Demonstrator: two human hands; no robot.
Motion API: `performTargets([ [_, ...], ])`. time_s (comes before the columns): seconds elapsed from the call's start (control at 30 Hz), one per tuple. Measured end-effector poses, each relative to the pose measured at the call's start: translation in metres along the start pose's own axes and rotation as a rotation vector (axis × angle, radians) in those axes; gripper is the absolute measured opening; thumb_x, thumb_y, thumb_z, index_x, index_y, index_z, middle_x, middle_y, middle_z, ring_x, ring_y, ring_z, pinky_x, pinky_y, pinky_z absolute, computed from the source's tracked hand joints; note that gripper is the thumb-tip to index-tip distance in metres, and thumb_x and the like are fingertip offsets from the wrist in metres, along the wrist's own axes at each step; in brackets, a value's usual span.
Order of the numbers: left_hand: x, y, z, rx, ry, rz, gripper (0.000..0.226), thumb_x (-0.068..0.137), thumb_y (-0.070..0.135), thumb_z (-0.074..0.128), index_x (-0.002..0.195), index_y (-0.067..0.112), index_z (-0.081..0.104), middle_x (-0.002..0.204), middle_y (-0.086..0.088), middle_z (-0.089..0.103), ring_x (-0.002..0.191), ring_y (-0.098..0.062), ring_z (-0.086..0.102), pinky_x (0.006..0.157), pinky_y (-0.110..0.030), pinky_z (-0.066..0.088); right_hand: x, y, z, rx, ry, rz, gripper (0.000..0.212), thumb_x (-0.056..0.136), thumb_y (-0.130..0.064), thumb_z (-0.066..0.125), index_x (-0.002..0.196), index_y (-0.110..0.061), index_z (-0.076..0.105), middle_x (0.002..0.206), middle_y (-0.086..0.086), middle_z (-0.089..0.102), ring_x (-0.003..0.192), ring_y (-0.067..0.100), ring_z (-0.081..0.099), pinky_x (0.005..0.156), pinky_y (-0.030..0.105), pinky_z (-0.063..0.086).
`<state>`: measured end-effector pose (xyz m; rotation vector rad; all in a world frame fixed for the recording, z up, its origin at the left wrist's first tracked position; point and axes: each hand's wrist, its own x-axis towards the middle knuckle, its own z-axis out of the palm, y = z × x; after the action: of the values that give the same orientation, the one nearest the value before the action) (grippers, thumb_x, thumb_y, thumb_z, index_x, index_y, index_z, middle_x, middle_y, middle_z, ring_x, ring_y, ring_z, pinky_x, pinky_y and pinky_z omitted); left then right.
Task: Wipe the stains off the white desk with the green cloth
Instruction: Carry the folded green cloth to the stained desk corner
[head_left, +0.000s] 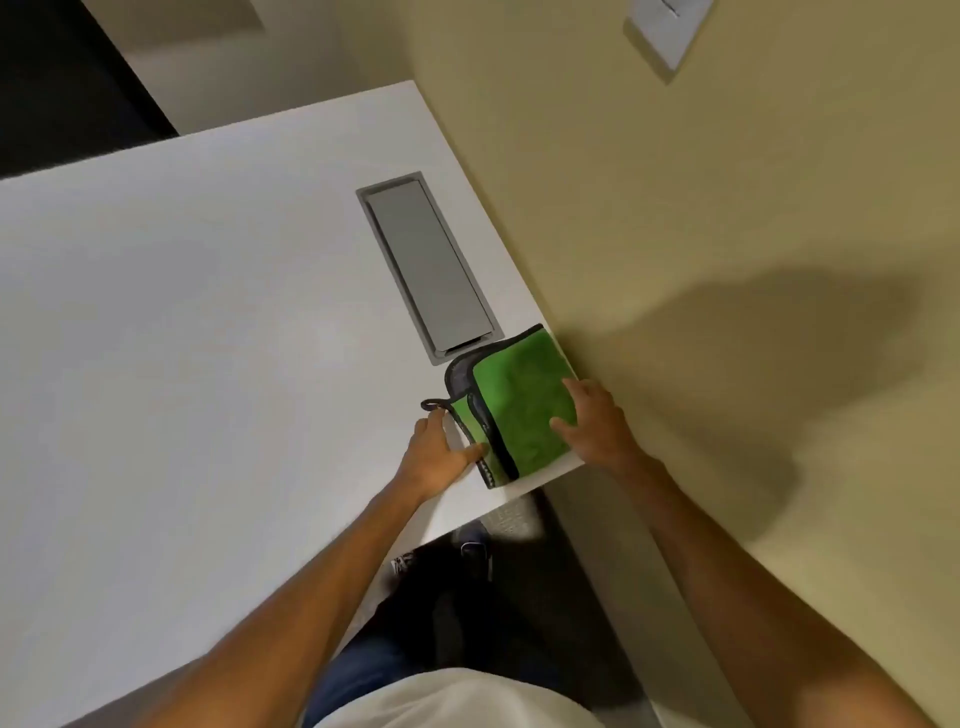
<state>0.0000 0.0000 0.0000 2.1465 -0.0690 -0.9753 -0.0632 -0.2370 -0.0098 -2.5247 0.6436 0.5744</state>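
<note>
A folded green cloth (511, 405) with a dark grey trim and a small hanging loop lies flat on the white desk (208, 312), at the desk's near right corner beside the wall. My left hand (434, 454) rests on the desk at the cloth's left edge, with its fingertips touching the folded border. My right hand (597, 423) lies on the cloth's right side, fingers spread and pressing down on the green surface. No stain shows clearly on the desk.
A grey rectangular cable cover (428, 265) is set into the desk just beyond the cloth. A beige wall (727, 234) runs along the desk's right edge, with a wall plate (667, 28) high up. Below the desk edge are my legs and shoes.
</note>
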Motion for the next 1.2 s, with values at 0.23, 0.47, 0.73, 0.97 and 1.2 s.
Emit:
performTargets([
  [0.23, 0.025, 0.007, 0.023, -0.337, 0.0, -0.213, 0.021, 0.085, 0.018, 0.074, 0.086, 0.016, 0.053, 0.086, 0.009, 0.055, 0.08, -0.011, 0.055, 0.074, -0.027, 0.044, 0.024, 0.007, 0.006, -0.068, -0.061, 0.031, 0.076, 0.102, -0.035, 0.062, 0.165, -0.019, 0.023, 0.166, 0.022, 0.027, 0.151, 0.04, 0.033, 0.122, 0.051, 0.033],
  [0.47, 0.034, 0.017, 0.037, -0.706, 0.003, -0.424, 0.016, 0.09, 0.001, 0.062, 0.106, 0.001, 0.064, 0.08, -0.004, 0.066, 0.058, -0.011, 0.065, 0.036, -0.011, 0.044, 0.034, 0.009, 0.02, -0.027, -0.103, 0.09, 0.073, 0.102, -0.032, 0.062, 0.163, -0.016, 0.025, 0.147, 0.025, 0.048, 0.135, 0.042, 0.051, 0.112, 0.053, 0.044],
  [0.73, 0.049, -0.004, 0.033, -0.39, 0.139, -0.398, 0.024, 0.08, 0.014, 0.077, 0.102, 0.008, 0.07, 0.099, -0.01, 0.073, 0.085, -0.026, 0.068, 0.077, -0.031, 0.055, 0.036, 0.011, 0.026, 0.314, -0.029, 0.174, 0.055, 0.097, -0.018, 0.064, 0.146, -0.01, 0.039, 0.124, 0.023, 0.068, 0.112, 0.042, 0.067, 0.09, 0.042, 0.054],
  [0.97, 0.034, 0.001, 0.029, -0.039, 0.246, -0.224, 0.02, 0.074, 0.008, 0.074, 0.093, 0.012, 0.074, 0.084, -0.004, 0.07, 0.08, -0.023, 0.064, 0.074, -0.025, 0.05, 0.026, 0.003, 0.023, 0.287, -0.085, 0.11, 0.063, 0.094, -0.01, 0.059, 0.154, -0.017, 0.038, 0.122, 0.021, 0.068, 0.107, 0.041, 0.068, 0.089, 0.043, 0.057],
  [1.2, 0.003, -0.017, 0.007, 0.028, 0.345, -0.123, 0.014, 0.077, 0.006, 0.071, 0.089, 0.012, 0.071, 0.085, -0.008, 0.073, 0.075, -0.023, 0.062, 0.068, -0.026, 0.043, 0.005, -0.033, 0.024, 0.144, -0.07, -0.186, 0.06, 0.095, 0.005, 0.049, 0.149, -0.022, 0.055, 0.132, 0.02, 0.058, 0.118, 0.039, 0.061, 0.101, 0.047, 0.053],
])
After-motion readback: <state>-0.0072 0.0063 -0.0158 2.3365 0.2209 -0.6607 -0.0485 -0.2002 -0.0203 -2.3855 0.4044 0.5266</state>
